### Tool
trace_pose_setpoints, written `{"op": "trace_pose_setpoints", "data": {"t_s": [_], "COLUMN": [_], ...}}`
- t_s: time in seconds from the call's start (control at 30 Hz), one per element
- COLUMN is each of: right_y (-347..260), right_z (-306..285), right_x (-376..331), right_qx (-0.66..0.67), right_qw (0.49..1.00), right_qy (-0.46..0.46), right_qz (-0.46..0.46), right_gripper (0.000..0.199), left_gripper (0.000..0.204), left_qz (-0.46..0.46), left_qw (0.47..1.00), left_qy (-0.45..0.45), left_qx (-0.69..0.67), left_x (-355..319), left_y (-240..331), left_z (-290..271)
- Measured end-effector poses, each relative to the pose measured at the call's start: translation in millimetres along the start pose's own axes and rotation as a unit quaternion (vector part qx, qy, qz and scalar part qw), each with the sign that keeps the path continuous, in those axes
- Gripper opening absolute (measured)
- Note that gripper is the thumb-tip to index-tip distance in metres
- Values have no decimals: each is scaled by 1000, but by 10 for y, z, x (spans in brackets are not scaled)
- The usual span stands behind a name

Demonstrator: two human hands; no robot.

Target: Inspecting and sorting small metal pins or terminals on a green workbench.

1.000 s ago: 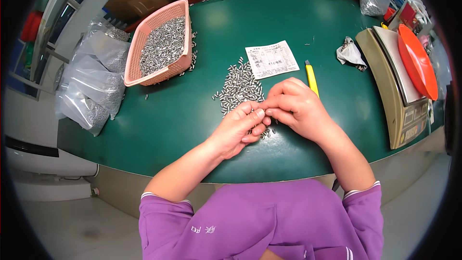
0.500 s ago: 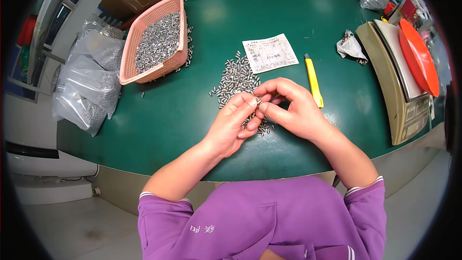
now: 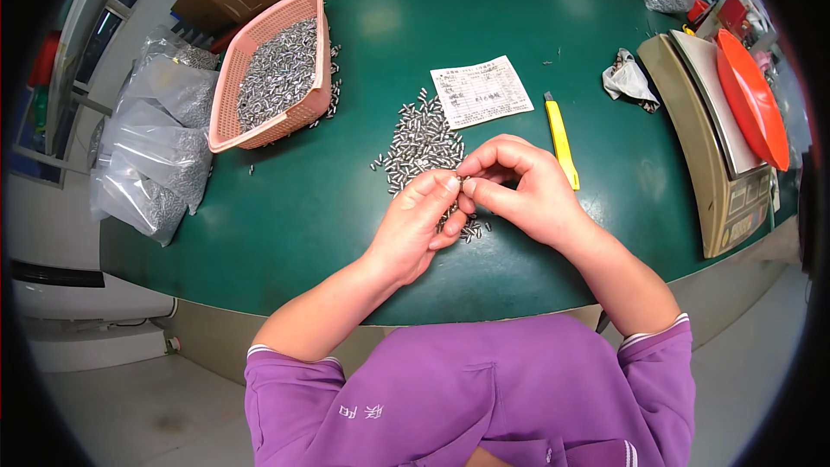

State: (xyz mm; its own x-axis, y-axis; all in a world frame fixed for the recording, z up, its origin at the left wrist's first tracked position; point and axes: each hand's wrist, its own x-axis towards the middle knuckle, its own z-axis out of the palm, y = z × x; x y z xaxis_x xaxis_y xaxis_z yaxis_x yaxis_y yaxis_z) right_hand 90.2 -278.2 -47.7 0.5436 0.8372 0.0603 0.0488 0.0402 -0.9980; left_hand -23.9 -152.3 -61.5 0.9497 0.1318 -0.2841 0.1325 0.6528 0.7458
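Note:
Over the near side of a pile of small shiny metal pins (image 3: 424,138), my two hands meet at the fingertips. My left hand (image 3: 419,216) is closed, its thumb and forefinger pinching a small metal piece that barely shows. From the other side my right hand (image 3: 523,186) also pinches there, thumb and curled forefinger against the same spot. The fingers cover most of the piece, so its exact shape is hidden. Beyond the pile lies a white paper form (image 3: 482,93), and right of my right hand a yellow utility knife (image 3: 560,143) with its blade tip showing.
A pink plastic basket (image 3: 223,112) of similar pins stands on the green table (image 3: 285,233) at left, beside clear bags (image 3: 147,173) of metal parts. At right stand a scale (image 3: 687,156) with a red dish (image 3: 750,99) and a crumpled white bag (image 3: 629,78).
My fingertips have drawn closer together around the small piece, which shows less now. The view has shifted slightly; the pile, paper and knife lie as before.

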Motion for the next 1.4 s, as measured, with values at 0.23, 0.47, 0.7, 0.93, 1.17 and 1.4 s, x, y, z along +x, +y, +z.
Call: {"op": "trace_pose_setpoints", "data": {"t_s": [0.23,0.47,0.7,0.93,1.17,1.4], "right_y": [-22,11,18,4,29,-1], "right_z": [-25,-4,-30,-61,-66,-9], "right_x": [0,7,7,10,3,3], "right_qx": [-37,18,9,-3,-37,-3], "right_qw": [999,1000,999,999,998,1000], "right_qy": [-1,-20,-32,-35,-29,-26], "right_qz": [-12,12,33,13,-40,17], "right_gripper": [17,14,9,7,16,26], "left_gripper": [17,16,14,16,8,3], "left_qz": [-3,-2,-12,-10,11,10], "left_qw": [1000,1000,1000,999,1000,999], "left_qy": [3,13,-20,-34,-22,-2], "left_qx": [-3,-4,-21,-8,-15,-45], "left_x": [14,7,5,-11,2,10], "left_y": [-3,-2,-23,-3,2,32], "left_z": [-24,-11,-29,-15,-36,0]}}
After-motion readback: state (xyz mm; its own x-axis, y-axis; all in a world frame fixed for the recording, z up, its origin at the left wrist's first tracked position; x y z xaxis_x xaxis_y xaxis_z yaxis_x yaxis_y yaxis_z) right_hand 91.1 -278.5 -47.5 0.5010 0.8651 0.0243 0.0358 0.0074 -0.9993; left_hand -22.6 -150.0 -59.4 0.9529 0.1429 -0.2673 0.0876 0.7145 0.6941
